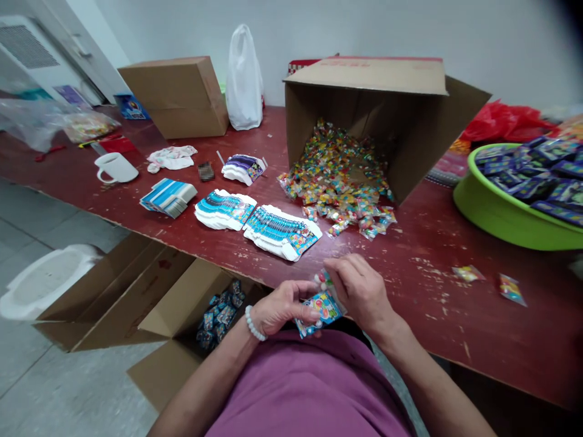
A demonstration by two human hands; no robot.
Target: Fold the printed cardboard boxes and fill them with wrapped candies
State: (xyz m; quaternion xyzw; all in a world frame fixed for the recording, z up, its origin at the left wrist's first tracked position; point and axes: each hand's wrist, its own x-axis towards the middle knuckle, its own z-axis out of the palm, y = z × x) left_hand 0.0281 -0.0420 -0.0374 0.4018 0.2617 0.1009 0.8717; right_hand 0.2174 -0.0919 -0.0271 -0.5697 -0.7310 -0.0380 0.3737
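My left hand [289, 308], with a beaded bracelet at the wrist, grips a small blue printed candy box [324, 312] just in front of my body. Closed at the upper end of that box, my right hand [359, 291] pinches a clear candy packet [322, 278] with colourful pieces inside. Its fingertips are partly hidden. Beyond my hands lie fanned stacks of flat blue boxes [282, 230] on the table. A heap of candy packets [341, 182] spills from a cardboard carton [364, 76] lying on its side.
The red table [437, 303] holds a white mug [115, 168], a cloth [171, 158], a white plastic bag [245, 79] and purple flat boxes [244, 169]. At right is a green basin [514, 224] of dark packs. Below the edge, an open carton [177, 303] holds filled blue boxes [221, 314].
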